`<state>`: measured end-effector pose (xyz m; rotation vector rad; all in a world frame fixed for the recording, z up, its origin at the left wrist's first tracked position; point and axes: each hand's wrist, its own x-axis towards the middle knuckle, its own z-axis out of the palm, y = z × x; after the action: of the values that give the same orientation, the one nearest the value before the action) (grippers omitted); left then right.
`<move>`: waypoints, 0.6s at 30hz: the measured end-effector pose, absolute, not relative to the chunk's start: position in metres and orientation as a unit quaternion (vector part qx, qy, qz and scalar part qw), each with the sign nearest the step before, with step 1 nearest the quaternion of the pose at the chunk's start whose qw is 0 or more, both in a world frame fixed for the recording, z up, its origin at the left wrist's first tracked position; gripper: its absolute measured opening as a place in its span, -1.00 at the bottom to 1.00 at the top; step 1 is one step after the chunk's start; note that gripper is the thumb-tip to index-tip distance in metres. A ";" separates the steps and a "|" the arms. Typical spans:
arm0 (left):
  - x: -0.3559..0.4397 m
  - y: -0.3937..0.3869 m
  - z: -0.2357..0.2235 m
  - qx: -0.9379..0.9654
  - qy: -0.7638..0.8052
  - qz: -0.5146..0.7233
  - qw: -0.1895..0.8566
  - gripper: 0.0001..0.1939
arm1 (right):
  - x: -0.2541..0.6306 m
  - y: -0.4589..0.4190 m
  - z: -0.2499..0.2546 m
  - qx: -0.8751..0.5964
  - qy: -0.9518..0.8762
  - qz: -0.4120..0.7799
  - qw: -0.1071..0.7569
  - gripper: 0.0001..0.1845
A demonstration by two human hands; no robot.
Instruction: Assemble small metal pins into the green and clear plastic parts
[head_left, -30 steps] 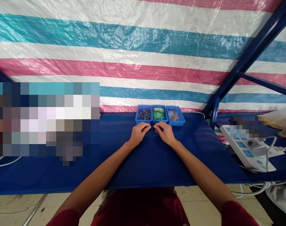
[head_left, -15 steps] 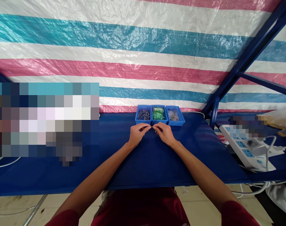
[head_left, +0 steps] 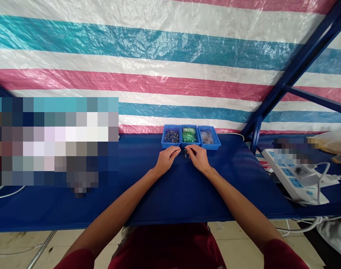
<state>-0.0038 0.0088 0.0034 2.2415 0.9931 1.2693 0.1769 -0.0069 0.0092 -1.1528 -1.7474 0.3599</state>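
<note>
My left hand [head_left: 166,160] and my right hand [head_left: 198,157] rest on the dark blue tabletop [head_left: 181,194], just in front of a row of blue plastic trays. A few small dark metal pins [head_left: 184,152] lie between my fingertips, closest to my right hand. I cannot tell whether either hand holds anything that small. Dark metal pins fill the left tray [head_left: 171,147], green pieces sit in the middle tray [head_left: 190,145], and the right tray [head_left: 212,148] holds a clear bag.
A striped plastic tarp [head_left: 170,56] hangs behind the table, and a blue steel frame [head_left: 296,67] runs up at the right. A white power strip [head_left: 294,179] with cables lies to the right. Pixelated patches cover areas at the left and right.
My hands have drawn apart. Their fingertips met over the small pins earlier, and now a gap shows the pins between them.
</note>
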 end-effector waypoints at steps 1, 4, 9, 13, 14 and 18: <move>-0.004 0.009 0.003 0.803 0.346 0.454 0.170 -0.68 | 0.177 -0.007 0.009 -0.474 -0.717 0.147 0.489 -0.60; -0.005 0.010 0.003 0.797 0.350 0.470 0.148 -0.69 | 0.177 -0.007 0.009 -0.474 -0.715 0.148 0.491 -0.61; -0.005 0.010 0.003 0.750 0.396 0.496 0.188 -0.74 | 0.177 -0.008 0.007 -0.446 -0.736 0.157 0.484 -0.68; -0.005 0.010 0.003 0.734 0.399 0.496 0.236 -0.78 | 0.175 -0.009 0.005 -0.413 -0.760 0.175 0.470 -0.73; -0.004 0.009 0.003 0.734 0.395 0.495 0.244 -0.78 | 0.175 -0.009 0.005 -0.413 -0.758 0.177 0.472 -0.74; -0.004 0.008 0.004 0.740 0.380 0.488 0.266 -0.79 | 0.175 -0.008 0.005 -0.420 -0.749 0.176 0.481 -0.74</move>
<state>-0.0038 0.0077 0.0035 1.9989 1.0251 1.3171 0.1752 -0.0076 0.0051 -1.0252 -1.8265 0.4285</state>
